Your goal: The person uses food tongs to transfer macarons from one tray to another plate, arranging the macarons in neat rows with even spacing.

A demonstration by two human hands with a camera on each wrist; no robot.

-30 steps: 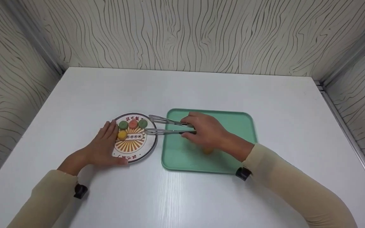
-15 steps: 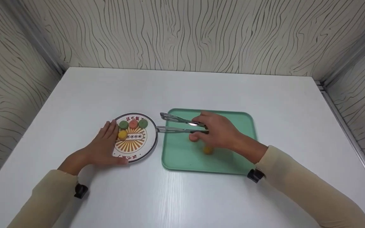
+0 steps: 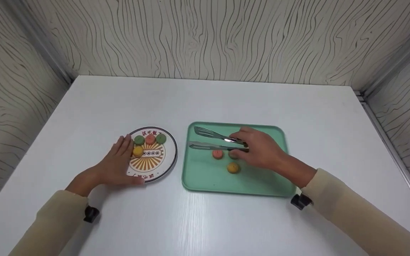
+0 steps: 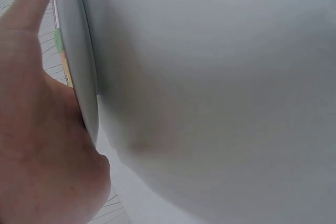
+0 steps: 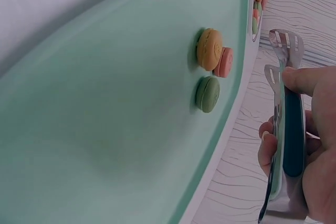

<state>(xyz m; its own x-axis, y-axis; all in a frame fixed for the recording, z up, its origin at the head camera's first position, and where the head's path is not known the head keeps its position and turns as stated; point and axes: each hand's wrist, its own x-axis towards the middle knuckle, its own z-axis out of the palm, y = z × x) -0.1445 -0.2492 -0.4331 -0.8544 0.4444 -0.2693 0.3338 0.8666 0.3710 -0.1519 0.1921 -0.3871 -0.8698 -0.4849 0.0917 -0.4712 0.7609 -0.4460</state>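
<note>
My right hand [image 3: 262, 147] grips metal food tongs [image 3: 208, 133] by their dark handles, over the green tray. The tongs' slotted tips stand apart with nothing between them. On the tray lie a pink macaron [image 3: 217, 154], a yellow macaron [image 3: 233, 167] and a green macaron [image 5: 208, 94]; the thumb partly hides the green one in the head view. My left hand [image 3: 114, 165] rests at the near-left rim of a round patterned plate [image 3: 169, 156], its fingers straight and the thumb along the front edge. Several macarons [image 3: 150, 139] in green, pink and yellow sit on that plate.
The green tray [image 3: 205, 183] has a low raised rim and lies to the right of the plate on a white table [image 3: 205, 99]. Wood-grain patterned panels [image 3: 205, 39] stand behind the table and at both sides.
My right hand has drawn the tongs rightward, away from the plate and over the tray, uncovering the pink and yellow macarons there. The left hand and the plate stay put.
</note>
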